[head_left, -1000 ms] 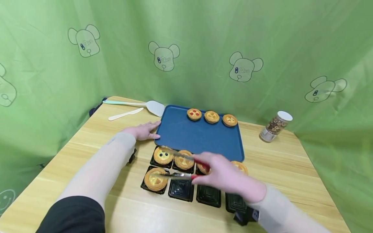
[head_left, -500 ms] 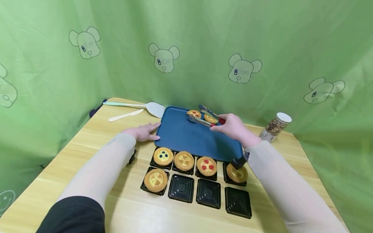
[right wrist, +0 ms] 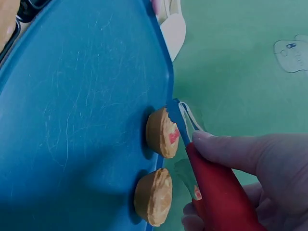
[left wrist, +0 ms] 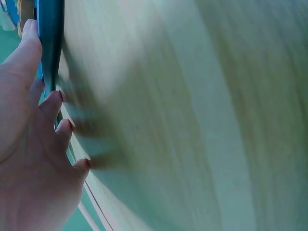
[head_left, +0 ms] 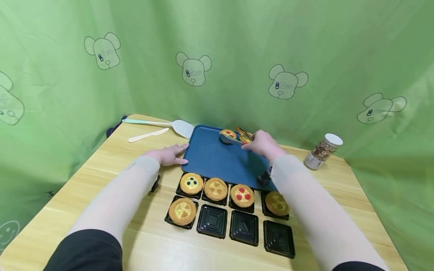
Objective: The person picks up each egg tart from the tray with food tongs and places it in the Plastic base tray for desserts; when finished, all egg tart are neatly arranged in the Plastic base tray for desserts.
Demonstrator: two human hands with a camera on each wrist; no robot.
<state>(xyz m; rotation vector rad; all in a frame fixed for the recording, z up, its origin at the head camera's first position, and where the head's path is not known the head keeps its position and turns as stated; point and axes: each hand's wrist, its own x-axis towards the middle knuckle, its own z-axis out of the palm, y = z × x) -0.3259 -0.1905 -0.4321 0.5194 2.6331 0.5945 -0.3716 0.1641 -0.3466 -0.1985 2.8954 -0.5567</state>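
Note:
My right hand [head_left: 265,143] grips red-handled tongs [right wrist: 219,192] over the far edge of the blue tray [head_left: 213,154]. Their metal arms spread apart, with one tip overlapping the red-topped tart [head_left: 228,134] in both the head and right wrist views. Beside that tart sits a tart with pale wedges on top [right wrist: 153,196], partly covered by the tongs in the head view. My left hand [head_left: 168,155] lies at the tray's left edge, fingers spread, the thumb along the rim in the left wrist view.
Black square containers stand in two rows before the tray; several hold tarts [head_left: 216,189], while three front ones [head_left: 211,221] show ridged bases. A white spatula [head_left: 182,128] and pale knife [head_left: 149,134] lie at left. A jar with a white lid [head_left: 323,151] stands at right.
My right hand carried the tongs from above the containers to the tray's far edge, then slightly left over the red-topped tart. The left hand stays at the tray's edge.

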